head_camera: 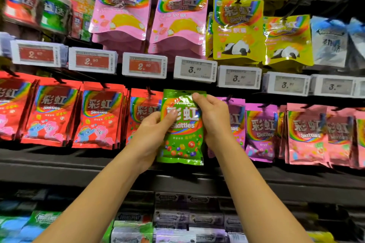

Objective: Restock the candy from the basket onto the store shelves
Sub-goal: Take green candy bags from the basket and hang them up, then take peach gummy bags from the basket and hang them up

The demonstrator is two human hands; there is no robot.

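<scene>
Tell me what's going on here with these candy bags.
A person is holding a green Skittles bag up to the hanging row of a store candy shelf. The left hand grips its lower left side and the right hand pinches its top edge. The bag sits between the red Skittles bags and the purple ones, just below the price tags.

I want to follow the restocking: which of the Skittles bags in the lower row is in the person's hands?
The green bag, the only green one there, gripped by the left hand and right hand, between red bags and purple bags.
</scene>
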